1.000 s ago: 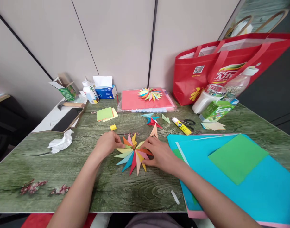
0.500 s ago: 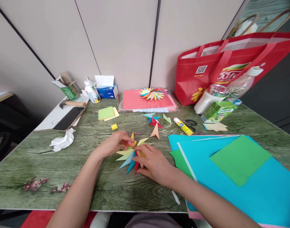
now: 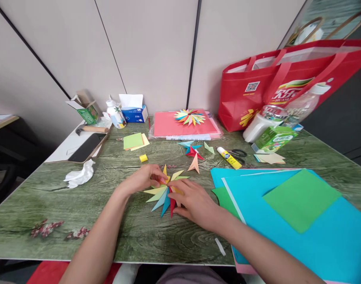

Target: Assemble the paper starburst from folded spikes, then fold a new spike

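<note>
From the table's [image 3: 145, 236] near edge, I see a paper star [image 3: 162, 198], its far-left points pinched by the left hand [image 3: 142, 179]; the right hand [image 3: 196, 200] spreads over its right side, gripping or not I can't tell

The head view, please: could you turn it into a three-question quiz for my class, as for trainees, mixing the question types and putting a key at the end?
1. Multiple choice: what does the rear paper star rest on?
A) the tissue box
B) the red paper pack
C) the hammer

2. True or false: both the left hand and the right hand touch the front paper star.

3. Fill in the missing colour: the green square lies on top of a large ____ sheet.

Key: 1. B; 2. True; 3. blue.
</note>
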A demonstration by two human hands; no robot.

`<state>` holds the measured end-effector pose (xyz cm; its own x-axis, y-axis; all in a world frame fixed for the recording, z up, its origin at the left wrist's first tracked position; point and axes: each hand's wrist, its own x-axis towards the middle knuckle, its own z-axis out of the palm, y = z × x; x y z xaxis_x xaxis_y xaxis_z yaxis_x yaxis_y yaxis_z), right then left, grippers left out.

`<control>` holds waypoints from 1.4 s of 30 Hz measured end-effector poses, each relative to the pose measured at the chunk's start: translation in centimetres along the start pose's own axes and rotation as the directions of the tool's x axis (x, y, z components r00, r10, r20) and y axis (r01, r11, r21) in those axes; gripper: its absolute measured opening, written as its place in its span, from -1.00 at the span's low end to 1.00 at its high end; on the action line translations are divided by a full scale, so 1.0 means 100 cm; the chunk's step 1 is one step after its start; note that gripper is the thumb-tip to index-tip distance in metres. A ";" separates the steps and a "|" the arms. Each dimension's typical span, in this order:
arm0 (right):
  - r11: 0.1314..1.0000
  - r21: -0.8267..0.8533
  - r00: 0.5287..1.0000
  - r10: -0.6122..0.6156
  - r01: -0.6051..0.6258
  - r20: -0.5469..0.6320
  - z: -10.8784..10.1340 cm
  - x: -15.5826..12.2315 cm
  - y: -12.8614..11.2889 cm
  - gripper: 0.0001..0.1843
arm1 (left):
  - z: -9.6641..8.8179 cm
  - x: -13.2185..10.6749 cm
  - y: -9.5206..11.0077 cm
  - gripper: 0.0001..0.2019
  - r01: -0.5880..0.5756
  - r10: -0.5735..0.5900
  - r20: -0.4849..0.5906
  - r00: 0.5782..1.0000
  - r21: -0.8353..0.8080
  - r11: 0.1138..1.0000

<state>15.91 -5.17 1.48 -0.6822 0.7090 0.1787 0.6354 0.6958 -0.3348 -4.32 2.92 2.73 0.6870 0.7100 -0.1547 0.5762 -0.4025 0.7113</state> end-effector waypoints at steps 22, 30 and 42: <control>1.000 -0.010 0.999 -0.012 0.012 0.047 0.002 0.002 0.000 -0.70 | 0.001 0.001 0.005 -0.70 0.029 -0.030 0.011 1.000 0.039 0.999; 1.000 -0.008 0.999 0.004 -0.003 0.054 0.003 0.002 0.002 -0.65 | 0.005 0.001 0.001 -0.56 0.064 -0.061 -0.060 0.996 0.048 0.997; 1.000 0.026 0.998 0.002 -0.004 0.059 0.006 0.002 0.004 -0.65 | 0.004 0.003 0.004 -0.59 0.052 -0.046 -0.055 0.997 0.107 0.993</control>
<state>15.80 -4.81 0.85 -0.7010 0.7025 0.1228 0.6285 0.6899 -0.3593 -3.75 2.72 2.66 0.6343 0.7585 -0.1494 0.6552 -0.4248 0.6248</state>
